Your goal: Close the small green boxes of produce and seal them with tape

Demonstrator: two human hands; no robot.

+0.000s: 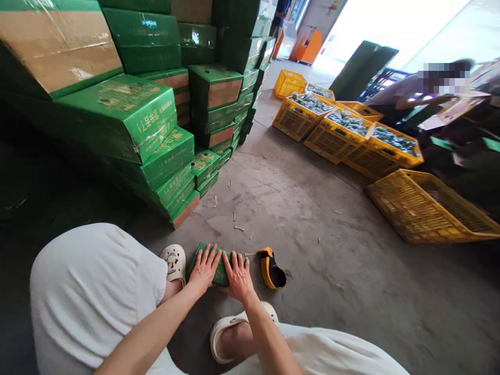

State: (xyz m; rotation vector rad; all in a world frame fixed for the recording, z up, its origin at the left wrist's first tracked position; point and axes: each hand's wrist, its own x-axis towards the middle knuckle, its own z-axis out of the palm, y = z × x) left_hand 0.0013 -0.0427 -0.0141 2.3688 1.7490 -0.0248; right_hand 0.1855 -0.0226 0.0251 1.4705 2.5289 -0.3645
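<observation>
A small green cardboard box [222,277] with faint printing lies on the concrete floor between my feet. On its top rests my left hand [205,268], fingers stretched out and slightly apart. Beside it, my right hand [239,276] also lies spread on the box top, toward its right end. Both palms hide much of the near side, and the thumbs are partly out of sight. Just right of the box, apart from my hand, is an orange-and-black tool [272,270] that looks like a tape dispenser.
Stacks of green cartons [117,112] rise at the left. Yellow crates [328,138] filled with small greyish-green items stand at the right, near a tilted yellow crate [425,208]. A person [398,96] bends behind them. Small scraps [239,228] litter the floor.
</observation>
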